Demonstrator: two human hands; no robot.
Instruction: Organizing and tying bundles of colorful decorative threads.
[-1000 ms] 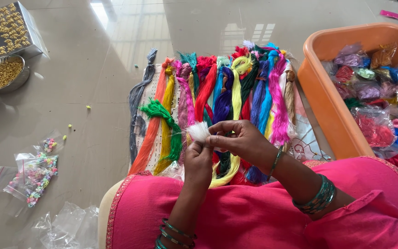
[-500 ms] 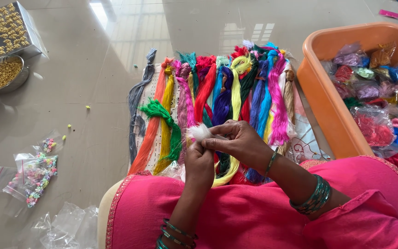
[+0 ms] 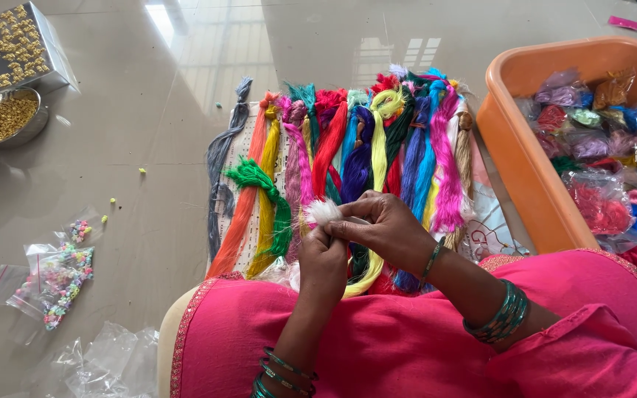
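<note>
My left hand (image 3: pixel 321 259) pinches a small white thread tuft (image 3: pixel 324 211) from below, above my lap in pink cloth. My right hand (image 3: pixel 383 229) comes in from the right with its fingers closed on the same tuft at its base. Both hands hover over the near ends of a row of silk thread skeins (image 3: pixel 348 158) in many colours, laid side by side on the floor. A loose green skein (image 3: pixel 259 184) lies across the orange and yellow ones, just left of my hands.
An orange plastic tub (image 3: pixel 510 140) with bags of coloured thread stands at the right. At far left are a steel bowl of golden beads (image 3: pixel 3 116) and a box lid with beads (image 3: pixel 10 40). Small bags of coloured beads (image 3: pixel 57 276) and crumpled plastic (image 3: pixel 108 361) lie lower left.
My hands stay in the same spot over the skeins; the fingers have shifted slightly around the white tuft. Nothing else has moved.
</note>
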